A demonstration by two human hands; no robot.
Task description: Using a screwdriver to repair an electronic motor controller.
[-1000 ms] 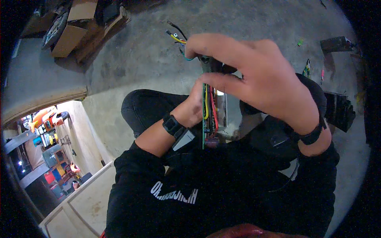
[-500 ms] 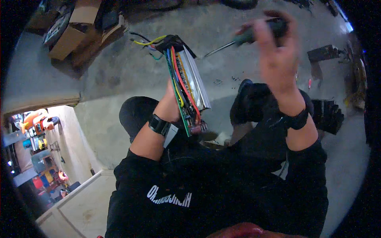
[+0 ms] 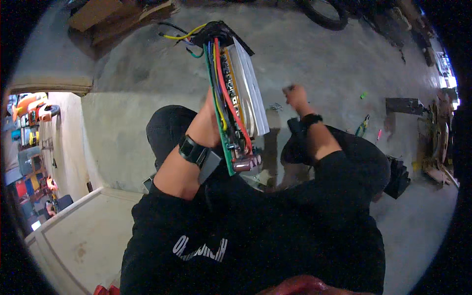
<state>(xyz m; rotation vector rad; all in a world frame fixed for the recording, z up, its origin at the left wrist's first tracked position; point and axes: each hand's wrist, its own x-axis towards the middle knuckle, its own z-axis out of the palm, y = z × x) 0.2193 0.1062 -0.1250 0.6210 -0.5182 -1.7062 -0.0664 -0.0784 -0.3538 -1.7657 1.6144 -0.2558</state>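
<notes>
My left hand [image 3: 210, 118] grips an open electronic circuit board [image 3: 211, 98] with a silvery finned heat sink [image 3: 250, 88] along its right side. Most of the fingers are hidden behind it. Red, yellow and blue wires run along its length, and loose yellow, black and green leads stick out past a black end plate [image 3: 215, 33]. At the near end sit brown capacitors [image 3: 246, 163]. Low over the floor, my right hand [image 3: 297, 97] is closed, with a small dark thing at its fingers that I cannot make out. Beside it lies a scatter of small screws [image 3: 275, 106].
On the floor to the right lie pliers [image 3: 363, 126], a pink stick [image 3: 379, 134], a small green piece [image 3: 364, 95] and a dark box [image 3: 405, 105]. A black tyre [image 3: 322, 14] rests at the far side. Cardboard [image 3: 93, 14] sits far left, above a doorway with shelves.
My right hand has come down from upper right to beside the screws; the screwdriver it held no longer shows clearly. My left hand still holds the board, and the view has shifted.
</notes>
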